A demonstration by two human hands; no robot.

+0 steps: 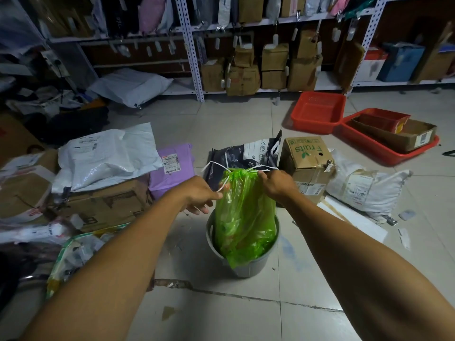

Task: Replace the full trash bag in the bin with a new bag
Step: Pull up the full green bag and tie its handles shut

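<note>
A full, translucent green trash bag [243, 217] stands partly lifted out of a grey round bin [248, 267] on the tiled floor. Its neck is gathered at the top, with white drawstrings [216, 166] looping out to both sides. My right hand [275, 184] grips the gathered neck and a string at the bag's top right. My left hand [199, 198] pinches a white drawstring beside the bag's upper left. The bag's bottom is hidden inside the bin.
Parcels and cardboard boxes [98, 200] crowd the floor at left. A dark printed bag [246, 153] and a "Fruits" box [307, 158] sit just behind the bin. Red trays [317, 112] lie at the right rear. Shelving [192, 57] lines the back wall.
</note>
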